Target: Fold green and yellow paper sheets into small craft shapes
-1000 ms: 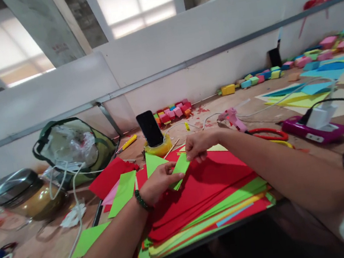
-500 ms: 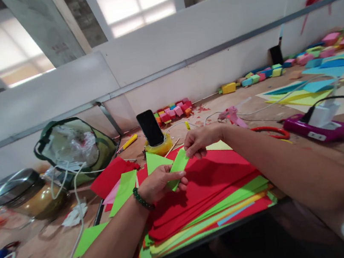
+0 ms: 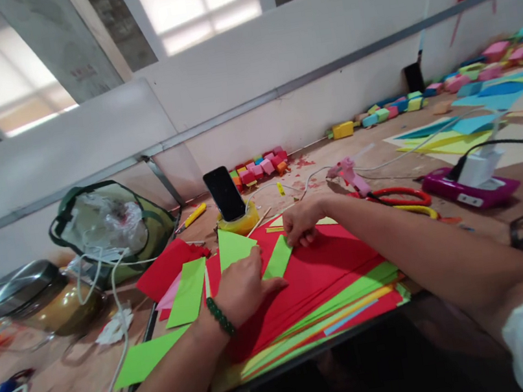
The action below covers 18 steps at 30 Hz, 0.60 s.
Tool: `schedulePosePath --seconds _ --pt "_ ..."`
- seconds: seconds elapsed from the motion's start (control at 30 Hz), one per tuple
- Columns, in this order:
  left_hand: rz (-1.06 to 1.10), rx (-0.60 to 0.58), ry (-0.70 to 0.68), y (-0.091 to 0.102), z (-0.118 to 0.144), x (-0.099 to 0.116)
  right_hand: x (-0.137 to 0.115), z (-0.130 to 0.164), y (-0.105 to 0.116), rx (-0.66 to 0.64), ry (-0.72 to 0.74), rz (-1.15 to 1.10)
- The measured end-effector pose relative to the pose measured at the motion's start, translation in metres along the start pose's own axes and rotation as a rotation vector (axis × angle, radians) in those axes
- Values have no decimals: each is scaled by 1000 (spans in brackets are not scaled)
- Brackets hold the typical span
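Strip (image 3: 278, 257) of green paper lies at frame centre on the red sheets (image 3: 331, 264), long axis running lower-left to upper-right; I see left hand (image 3: 243, 287) flat at its lower end, right hand (image 3: 301, 221) pinching its upper end.

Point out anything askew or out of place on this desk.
The paper stack juts past the desk edge, sheets fanned unevenly. Green offcuts lie scattered left of it. Both hands, left and right, press a green strip flat on it.
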State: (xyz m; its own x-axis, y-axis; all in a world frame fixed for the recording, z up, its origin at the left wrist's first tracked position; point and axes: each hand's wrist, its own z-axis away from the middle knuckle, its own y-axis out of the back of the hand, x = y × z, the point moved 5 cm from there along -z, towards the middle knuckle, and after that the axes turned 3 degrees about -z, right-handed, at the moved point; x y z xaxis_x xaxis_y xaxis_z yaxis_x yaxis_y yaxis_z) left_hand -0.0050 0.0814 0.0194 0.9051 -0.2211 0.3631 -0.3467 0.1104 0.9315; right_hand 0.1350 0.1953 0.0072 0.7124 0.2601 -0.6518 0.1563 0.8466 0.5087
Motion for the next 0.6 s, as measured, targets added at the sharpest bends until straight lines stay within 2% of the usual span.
schedulePosePath --seconds 0.03,0.1,0.2,0.27,0.4,0.6 --pt "-112 60 -52 2 2 3 0 -1 -1 3 -14 18" --pt "-231 94 -160 0 3 7 0 0 -3 10 -34 51" --pt "-230 27 -369 -11 4 8 -3 1 -4 20 -61 102" --pt "-209 1 -452 -18 5 7 -5 1 -5 27 -79 135" --pt "-165 33 -467 -22 8 4 -5 -1 -6 54 -102 181" --pt "-103 56 -515 -18 7 6 4 -6 -3 77 -116 206"
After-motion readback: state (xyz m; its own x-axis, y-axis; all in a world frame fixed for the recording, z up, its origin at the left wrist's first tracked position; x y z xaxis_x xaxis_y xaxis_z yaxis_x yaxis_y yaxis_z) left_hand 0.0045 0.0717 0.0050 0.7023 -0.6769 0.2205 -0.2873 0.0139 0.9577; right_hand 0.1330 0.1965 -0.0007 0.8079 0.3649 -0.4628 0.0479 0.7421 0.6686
